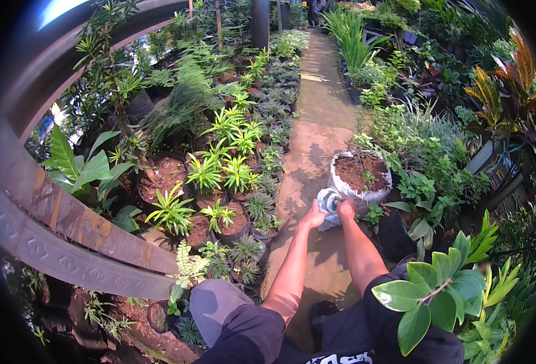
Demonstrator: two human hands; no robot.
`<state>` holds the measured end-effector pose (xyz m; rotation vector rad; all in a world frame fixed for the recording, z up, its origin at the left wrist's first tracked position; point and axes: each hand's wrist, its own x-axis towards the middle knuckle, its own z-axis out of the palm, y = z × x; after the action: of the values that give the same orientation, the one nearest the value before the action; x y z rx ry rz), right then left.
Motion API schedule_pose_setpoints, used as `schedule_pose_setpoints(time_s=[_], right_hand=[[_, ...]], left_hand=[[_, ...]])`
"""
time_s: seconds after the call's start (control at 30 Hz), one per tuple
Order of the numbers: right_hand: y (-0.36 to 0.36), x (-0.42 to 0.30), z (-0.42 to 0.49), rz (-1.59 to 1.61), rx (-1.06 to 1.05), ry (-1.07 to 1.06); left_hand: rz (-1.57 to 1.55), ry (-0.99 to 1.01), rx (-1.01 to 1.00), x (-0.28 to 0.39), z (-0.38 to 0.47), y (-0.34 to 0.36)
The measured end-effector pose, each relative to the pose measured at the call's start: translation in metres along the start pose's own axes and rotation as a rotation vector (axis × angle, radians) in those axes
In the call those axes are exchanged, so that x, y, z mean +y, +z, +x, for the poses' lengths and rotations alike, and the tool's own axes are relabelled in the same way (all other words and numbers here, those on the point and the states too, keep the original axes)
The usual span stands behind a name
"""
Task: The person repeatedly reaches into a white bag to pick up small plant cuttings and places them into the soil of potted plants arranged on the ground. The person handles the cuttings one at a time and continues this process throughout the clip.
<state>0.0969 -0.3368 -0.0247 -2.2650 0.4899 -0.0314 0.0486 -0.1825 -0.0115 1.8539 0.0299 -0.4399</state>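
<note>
On the narrow path before me, my left hand grips the left edge of a crumpled white plastic bag. My right hand is closed on the right part of the same bag; its fingertips are partly hidden in the folds. Just beyond my hands stands a white woven sack with a rolled, frayed rim, full of reddish-brown soil. Thin green stems grow from the soil. The bag lies against the near left side of the sack; whether the two are joined, I cannot tell.
Potted plants with bright green leaves and small dark rosettes line the path on the left. Dense foliage crowds its right side. A broad-leaved branch reaches in near my right arm. Curved-looking beams cross the left.
</note>
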Motion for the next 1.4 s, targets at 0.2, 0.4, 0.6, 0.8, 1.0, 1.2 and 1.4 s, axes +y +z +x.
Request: schedule_pose_setpoints(time_s=[0.2,0.4,0.6,0.8,1.0,1.2,1.4], right_hand=[[-0.006,-0.008,-0.009,-0.081,0.013,0.054],[-0.006,-0.013,-0.006,-0.156,0.026,0.007],[-0.005,-0.002,-0.008,-0.282,0.276,-0.006],[-0.021,-0.036,-0.020,-0.186,0.210,0.047],[-0.008,-0.101,-0.044,0.044,0.174,-0.201],[0.038,-0.179,-0.087,0.228,-0.063,-0.423],[0.074,-0.222,-0.122,0.270,-0.269,-0.550]], left_hand=[[0.026,-0.047,-0.020,-0.002,-0.003,-0.001],[0.070,-0.011,0.046,-0.015,0.012,-0.001],[0.043,-0.014,0.001,0.002,-0.007,0.004],[0.012,-0.035,-0.007,0.009,-0.019,-0.004],[0.144,-0.031,0.182,0.008,-0.028,-0.028],[-0.028,0.104,0.369,0.002,-0.062,-0.102],[-0.048,0.167,0.524,0.035,-0.132,-0.142]])
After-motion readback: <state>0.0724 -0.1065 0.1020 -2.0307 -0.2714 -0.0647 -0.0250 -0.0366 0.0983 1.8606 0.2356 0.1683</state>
